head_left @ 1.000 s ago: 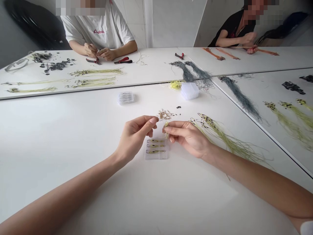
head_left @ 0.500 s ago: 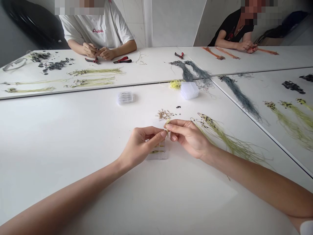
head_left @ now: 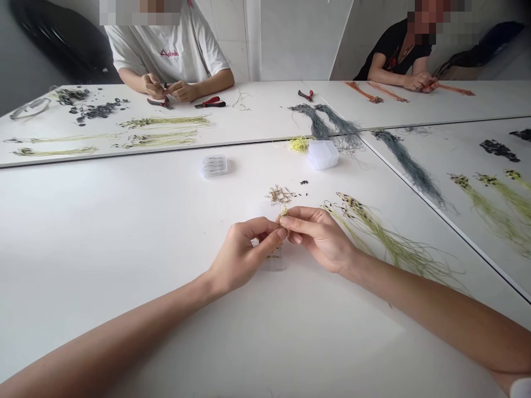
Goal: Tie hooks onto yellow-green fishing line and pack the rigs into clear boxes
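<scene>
My left hand and my right hand meet in the middle, thumbs and forefingers pinched close together. Between their fingertips is a fishing hook, mostly hidden, with yellow fishing line whose small bundled loop sticks up above the right fingers. Beneath the hands lies a clear plastic box with yellow-and-dark pieces in rows, partly covered by my left hand. Just beyond the fingers is a pile of bronze-coloured fishing hooks, with a few tiny black pieces beside it.
To the right lie hooks tied with yellow-green lines. Farther back stand a small clear box, a white translucent box and a yellow line coil. Grey line bundles cross the table seam. Two people work opposite, near pliers.
My fingertips have closed in tighter, hiding the hook that showed between them before. The left hand has shifted slightly right, and the whole view has moved a little.
</scene>
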Available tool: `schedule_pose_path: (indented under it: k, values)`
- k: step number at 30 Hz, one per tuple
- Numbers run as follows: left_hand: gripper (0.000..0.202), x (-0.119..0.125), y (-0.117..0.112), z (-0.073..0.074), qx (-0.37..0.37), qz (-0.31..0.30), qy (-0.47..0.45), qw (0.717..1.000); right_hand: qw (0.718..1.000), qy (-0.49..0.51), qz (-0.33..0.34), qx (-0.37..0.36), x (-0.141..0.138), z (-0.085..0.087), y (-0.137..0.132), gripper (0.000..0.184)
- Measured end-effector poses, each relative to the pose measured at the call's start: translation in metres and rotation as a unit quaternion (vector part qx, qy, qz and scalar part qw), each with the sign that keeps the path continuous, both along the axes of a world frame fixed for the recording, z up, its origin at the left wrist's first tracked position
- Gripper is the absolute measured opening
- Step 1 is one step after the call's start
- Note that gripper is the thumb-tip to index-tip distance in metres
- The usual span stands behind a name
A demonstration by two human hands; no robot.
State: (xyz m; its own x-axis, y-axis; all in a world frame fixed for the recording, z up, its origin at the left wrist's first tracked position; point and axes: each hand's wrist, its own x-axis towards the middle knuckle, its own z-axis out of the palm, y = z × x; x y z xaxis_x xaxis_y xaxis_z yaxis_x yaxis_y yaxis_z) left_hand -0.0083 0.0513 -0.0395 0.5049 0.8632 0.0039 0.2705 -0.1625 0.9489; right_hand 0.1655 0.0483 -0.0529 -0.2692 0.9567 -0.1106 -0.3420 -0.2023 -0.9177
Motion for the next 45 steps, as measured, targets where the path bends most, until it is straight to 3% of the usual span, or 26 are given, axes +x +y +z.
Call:
schedule_pose_path:
  k: [4, 9, 21, 26, 30, 34, 37, 45]
  values:
    - [0.026, -0.003, -0.002, -0.002, 0.084, 0.014, 0.049, 0.995, 1.000, -0.001, -0.011, 0.008, -0.001, -0.001, -0.002, 0.011]
    - [0.025, -0.002, -0.006, -0.003, 0.121, 0.026, 0.061, 0.990, 1.000, -0.003, -0.017, 0.019, -0.004, -0.003, -0.003, 0.009]
    - [0.026, -0.002, -0.006, -0.005, 0.090, 0.025, 0.063, 0.994, 0.999, -0.022, -0.024, 0.030, -0.005, -0.003, -0.005, 0.009]
    - [0.022, -0.006, 0.004, -0.002, 0.094, 0.016, 0.079, 0.992, 0.999, -0.043, 0.011, 0.028, 0.004, -0.001, 0.004, 0.011]
    - [0.022, -0.016, 0.022, -0.001, 0.170, 0.061, 0.076, 0.981, 0.994, -0.089, 0.065, -0.011, 0.015, 0.002, 0.013, 0.012]
    - [0.035, -0.023, 0.034, 0.003, 0.272, -0.037, 0.066, 0.959, 0.984, -0.138, 0.111, -0.028, 0.020, 0.010, 0.016, 0.012]
    - [0.033, -0.024, 0.034, 0.003, 0.304, -0.114, 0.074, 0.943, 0.975, -0.167, 0.145, -0.014, 0.020, 0.015, 0.016, 0.015]
    - [0.023, -0.026, 0.035, 0.001, 0.306, -0.134, 0.082, 0.939, 0.958, -0.186, 0.217, -0.006, 0.025, 0.018, 0.015, 0.020]
